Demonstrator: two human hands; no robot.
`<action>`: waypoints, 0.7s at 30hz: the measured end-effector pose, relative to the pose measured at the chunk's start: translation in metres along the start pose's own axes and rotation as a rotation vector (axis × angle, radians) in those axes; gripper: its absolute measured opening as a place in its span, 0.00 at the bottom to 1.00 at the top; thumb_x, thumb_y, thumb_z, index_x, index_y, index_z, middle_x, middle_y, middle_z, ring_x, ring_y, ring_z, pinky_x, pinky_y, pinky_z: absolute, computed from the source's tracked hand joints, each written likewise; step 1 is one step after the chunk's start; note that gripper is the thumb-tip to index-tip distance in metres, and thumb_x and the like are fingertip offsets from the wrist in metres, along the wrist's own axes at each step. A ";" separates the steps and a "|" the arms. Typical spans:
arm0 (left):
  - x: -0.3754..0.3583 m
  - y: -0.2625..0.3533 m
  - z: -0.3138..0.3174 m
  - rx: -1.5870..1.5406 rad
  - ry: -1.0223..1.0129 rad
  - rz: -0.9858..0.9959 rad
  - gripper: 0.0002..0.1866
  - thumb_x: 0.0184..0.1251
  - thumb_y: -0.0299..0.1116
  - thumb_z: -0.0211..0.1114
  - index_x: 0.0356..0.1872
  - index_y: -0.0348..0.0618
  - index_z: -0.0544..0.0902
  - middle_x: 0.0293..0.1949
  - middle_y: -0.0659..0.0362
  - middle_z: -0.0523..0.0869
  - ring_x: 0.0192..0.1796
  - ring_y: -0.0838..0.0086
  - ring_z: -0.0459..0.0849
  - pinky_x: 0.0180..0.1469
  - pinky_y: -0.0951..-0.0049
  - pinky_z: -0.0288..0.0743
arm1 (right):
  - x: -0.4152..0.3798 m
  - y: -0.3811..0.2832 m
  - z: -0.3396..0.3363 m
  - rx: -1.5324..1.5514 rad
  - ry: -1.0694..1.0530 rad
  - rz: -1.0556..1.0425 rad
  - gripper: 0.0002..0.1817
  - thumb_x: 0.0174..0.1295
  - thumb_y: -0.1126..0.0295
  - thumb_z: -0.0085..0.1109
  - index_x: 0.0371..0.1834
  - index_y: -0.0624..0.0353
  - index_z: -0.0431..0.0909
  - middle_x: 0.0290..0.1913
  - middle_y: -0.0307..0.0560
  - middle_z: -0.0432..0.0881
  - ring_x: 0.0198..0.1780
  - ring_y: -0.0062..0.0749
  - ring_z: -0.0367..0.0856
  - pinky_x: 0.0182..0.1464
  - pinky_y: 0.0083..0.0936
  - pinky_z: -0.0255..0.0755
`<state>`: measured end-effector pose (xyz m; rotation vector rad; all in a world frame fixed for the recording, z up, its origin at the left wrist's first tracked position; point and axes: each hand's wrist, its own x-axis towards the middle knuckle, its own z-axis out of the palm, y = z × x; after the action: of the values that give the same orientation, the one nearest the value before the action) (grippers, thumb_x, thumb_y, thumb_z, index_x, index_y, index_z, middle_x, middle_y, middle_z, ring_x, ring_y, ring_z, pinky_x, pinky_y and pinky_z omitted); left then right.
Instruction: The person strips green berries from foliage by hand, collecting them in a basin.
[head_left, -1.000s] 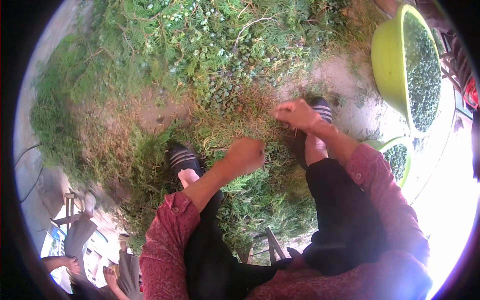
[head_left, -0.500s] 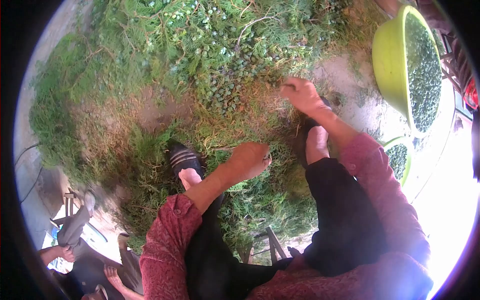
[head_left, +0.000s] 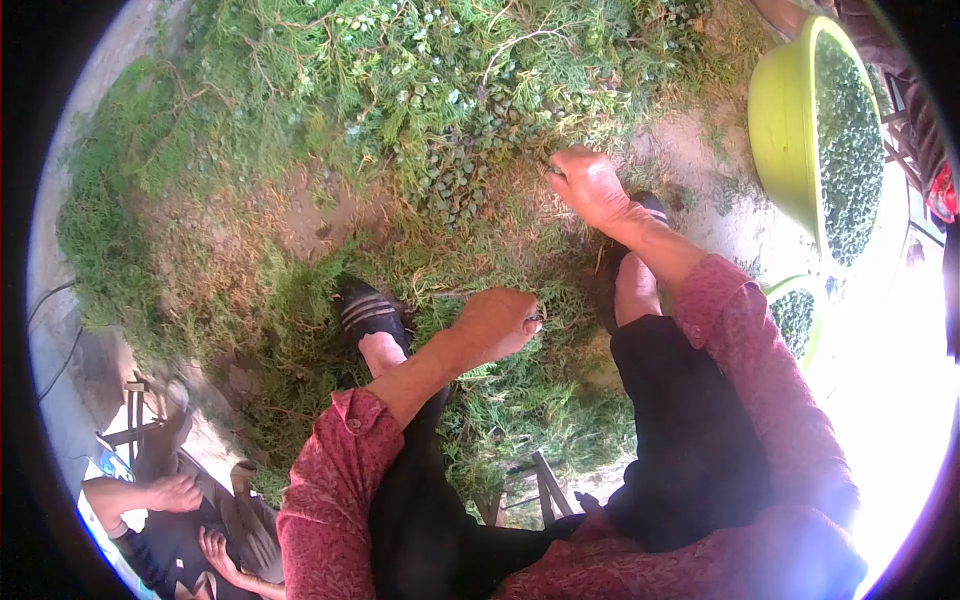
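My left hand (head_left: 498,325) is closed above the greenery between my feet, its fingers curled round something small and dark that I cannot make out. Farther forward and to the right, my right hand (head_left: 590,188) is closed too, thumb and fingers pressed together at the edge of a pile of small green cones (head_left: 455,165). A bit of green shows at its fingertips, too small to name. Cut evergreen branches (head_left: 300,90) spread over the ground beyond both hands, and loose sprigs (head_left: 530,400) lie below my left hand.
A large yellow-green basin (head_left: 785,130) full of green cones stands at the right, with a smaller basin (head_left: 815,345) below it. My striped shoe (head_left: 370,312) rests among sprigs. Another person's hands (head_left: 178,492) show at the lower left; wooden stool legs (head_left: 548,490) stand below.
My right hand has shifted slightly left and turned, with its fingertips nearer the cone pile. My left hand has barely moved. The other person's hand at the lower left has risen.
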<state>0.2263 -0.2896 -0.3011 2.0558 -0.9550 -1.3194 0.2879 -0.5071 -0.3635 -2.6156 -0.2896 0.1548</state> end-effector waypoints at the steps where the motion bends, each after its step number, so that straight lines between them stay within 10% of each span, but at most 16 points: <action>1: -0.001 0.000 0.000 -0.001 0.011 0.000 0.13 0.54 0.41 0.60 0.29 0.40 0.77 0.26 0.48 0.80 0.33 0.52 0.79 0.35 0.56 0.71 | -0.001 -0.001 -0.001 0.000 0.000 0.000 0.08 0.51 0.70 0.59 0.32 0.61 0.77 0.25 0.52 0.78 0.25 0.34 0.76 0.29 0.29 0.69; 6: -0.007 -0.002 -0.003 -0.008 0.046 0.006 0.14 0.54 0.41 0.60 0.30 0.40 0.76 0.26 0.49 0.79 0.33 0.52 0.79 0.35 0.55 0.70 | -0.013 -0.026 -0.065 0.624 -0.196 0.746 0.10 0.54 0.69 0.56 0.35 0.64 0.76 0.22 0.45 0.76 0.22 0.22 0.71 0.24 0.22 0.66; 8: -0.012 -0.004 -0.005 -0.018 0.066 0.010 0.14 0.55 0.41 0.60 0.30 0.40 0.76 0.26 0.49 0.79 0.33 0.52 0.79 0.35 0.55 0.70 | -0.039 -0.037 -0.107 0.692 -0.133 0.722 0.10 0.55 0.67 0.56 0.36 0.62 0.76 0.20 0.40 0.74 0.20 0.16 0.68 0.22 0.16 0.63; 10: -0.015 -0.007 -0.009 -0.039 0.113 -0.002 0.13 0.54 0.41 0.60 0.30 0.40 0.76 0.26 0.49 0.79 0.32 0.52 0.78 0.35 0.55 0.69 | -0.087 -0.025 -0.137 0.388 -0.027 0.589 0.11 0.55 0.67 0.56 0.37 0.62 0.78 0.18 0.38 0.73 0.20 0.15 0.69 0.22 0.16 0.63; 11: -0.017 -0.008 -0.010 -0.045 0.122 0.008 0.13 0.54 0.41 0.60 0.30 0.40 0.76 0.26 0.49 0.79 0.32 0.52 0.78 0.35 0.55 0.69 | -0.099 -0.038 -0.163 0.476 0.000 0.955 0.11 0.56 0.66 0.55 0.35 0.63 0.77 0.17 0.37 0.71 0.18 0.15 0.65 0.20 0.16 0.59; 15: -0.024 -0.012 -0.015 -0.079 0.178 0.028 0.13 0.54 0.41 0.61 0.28 0.41 0.76 0.26 0.49 0.78 0.32 0.52 0.78 0.34 0.56 0.69 | -0.229 -0.014 -0.234 0.200 0.089 1.215 0.11 0.54 0.69 0.55 0.35 0.67 0.74 0.22 0.41 0.74 0.21 0.21 0.70 0.24 0.19 0.64; 21: -0.033 -0.016 -0.006 -0.070 0.188 0.069 0.13 0.52 0.41 0.62 0.26 0.41 0.76 0.25 0.50 0.78 0.32 0.52 0.78 0.34 0.56 0.69 | -0.298 -0.013 -0.264 -0.542 -0.444 0.741 0.19 0.49 0.70 0.58 0.46 0.64 0.73 0.47 0.55 0.73 0.50 0.42 0.72 0.52 0.35 0.66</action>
<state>0.2272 -0.2535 -0.2913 2.0339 -0.8756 -1.0874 0.0395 -0.6888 -0.1109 -3.0644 0.5940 1.0387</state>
